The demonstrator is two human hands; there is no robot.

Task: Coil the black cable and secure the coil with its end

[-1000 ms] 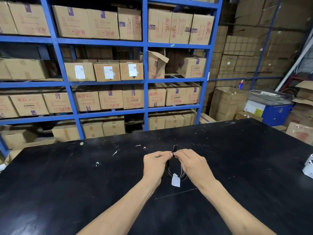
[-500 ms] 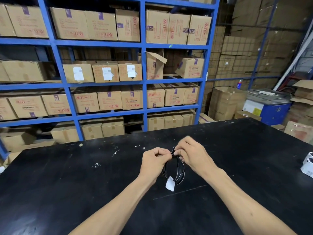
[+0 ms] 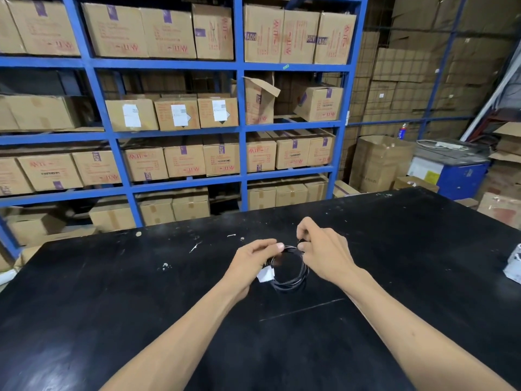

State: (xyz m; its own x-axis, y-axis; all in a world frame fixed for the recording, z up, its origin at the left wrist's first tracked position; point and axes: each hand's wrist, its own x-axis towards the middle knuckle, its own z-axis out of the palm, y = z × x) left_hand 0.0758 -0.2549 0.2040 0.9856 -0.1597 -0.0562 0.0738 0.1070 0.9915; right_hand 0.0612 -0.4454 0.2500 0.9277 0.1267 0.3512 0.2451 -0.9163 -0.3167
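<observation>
The thin black cable [image 3: 293, 283] hangs as a small round coil between my hands, above the black table [image 3: 141, 306]. A white paper tag [image 3: 266, 276] is fixed to the coil's left side. My left hand [image 3: 253, 266] pinches the top of the coil between thumb and fingertips. My right hand [image 3: 324, 255] is just to the right of it and pinches the cable's end at the coil's upper right. Whether the end is wrapped around the coil is hidden by my fingers.
Small white scraps [image 3: 166, 266] lie on the table to the left. A white object [image 3: 514, 266] sits at the table's right edge. Blue shelving [image 3: 239, 128] full of cardboard boxes stands behind the table.
The coil has opened from a narrow loop into a rounder ring. My right hand has shifted slightly right and up, and the white tag has swung up to the left.
</observation>
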